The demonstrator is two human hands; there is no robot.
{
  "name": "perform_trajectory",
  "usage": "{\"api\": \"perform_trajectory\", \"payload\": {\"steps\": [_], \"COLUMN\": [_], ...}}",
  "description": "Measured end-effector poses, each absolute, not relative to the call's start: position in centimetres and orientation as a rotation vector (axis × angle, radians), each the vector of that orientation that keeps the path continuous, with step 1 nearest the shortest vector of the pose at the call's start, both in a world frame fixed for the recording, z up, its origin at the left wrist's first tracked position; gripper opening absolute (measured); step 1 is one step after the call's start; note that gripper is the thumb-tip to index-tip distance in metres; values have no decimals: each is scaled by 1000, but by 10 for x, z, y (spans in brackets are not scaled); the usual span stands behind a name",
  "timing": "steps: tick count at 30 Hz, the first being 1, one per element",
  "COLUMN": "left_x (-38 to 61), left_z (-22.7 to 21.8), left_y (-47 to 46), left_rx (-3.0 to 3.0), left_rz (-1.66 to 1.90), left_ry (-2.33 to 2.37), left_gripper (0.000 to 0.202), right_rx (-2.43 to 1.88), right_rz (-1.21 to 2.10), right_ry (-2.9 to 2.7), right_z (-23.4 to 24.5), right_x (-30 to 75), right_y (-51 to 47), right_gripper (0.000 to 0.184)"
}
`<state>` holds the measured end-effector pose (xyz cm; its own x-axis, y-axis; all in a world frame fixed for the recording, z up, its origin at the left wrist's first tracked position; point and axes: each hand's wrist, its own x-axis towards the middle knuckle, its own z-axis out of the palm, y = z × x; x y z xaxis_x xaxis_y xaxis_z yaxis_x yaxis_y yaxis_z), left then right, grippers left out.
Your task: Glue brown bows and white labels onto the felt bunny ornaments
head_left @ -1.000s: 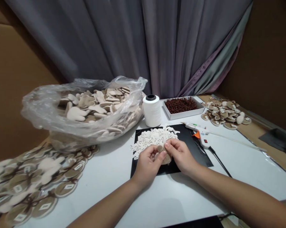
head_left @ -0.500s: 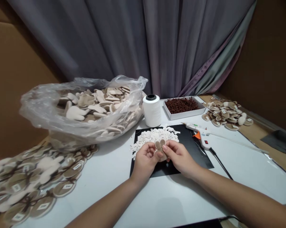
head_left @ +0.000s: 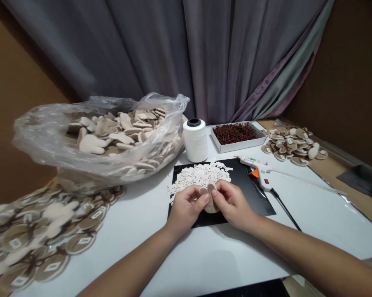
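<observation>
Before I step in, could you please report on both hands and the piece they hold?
Left hand, right hand: both pinching one two-eared piece over the black sheet. White labels heaped just beyond; glue gun off right.

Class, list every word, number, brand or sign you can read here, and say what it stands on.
No text can be read for certain.
White slips: marks too small.
Left-pile tags: blurred.
Right-pile tags: too small.
Glue gun: markings too small.
Held piece: none visible.
</observation>
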<state>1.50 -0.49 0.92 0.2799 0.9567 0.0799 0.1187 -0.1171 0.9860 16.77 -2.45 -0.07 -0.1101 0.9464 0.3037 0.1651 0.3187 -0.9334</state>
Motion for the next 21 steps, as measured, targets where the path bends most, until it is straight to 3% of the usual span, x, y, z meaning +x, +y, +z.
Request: {"api": "perform_trajectory", "payload": {"steps": [10, 21], "left_x": [12, 12], "left_z": [5, 11], "left_y": [-10, -3], "left_rx": [1642, 1432], "left_rz": [913, 1046], "left_ry": [1005, 1023], "left_gripper": [22, 26], "right_rx": [-1057, -939], "right_rz": [904, 1323], "right_ry": [-1497, -1216], "right_z": [-5, -3], "right_x": [165, 168], "right_y": [-26, -21], "right_gripper": [29, 41]}}
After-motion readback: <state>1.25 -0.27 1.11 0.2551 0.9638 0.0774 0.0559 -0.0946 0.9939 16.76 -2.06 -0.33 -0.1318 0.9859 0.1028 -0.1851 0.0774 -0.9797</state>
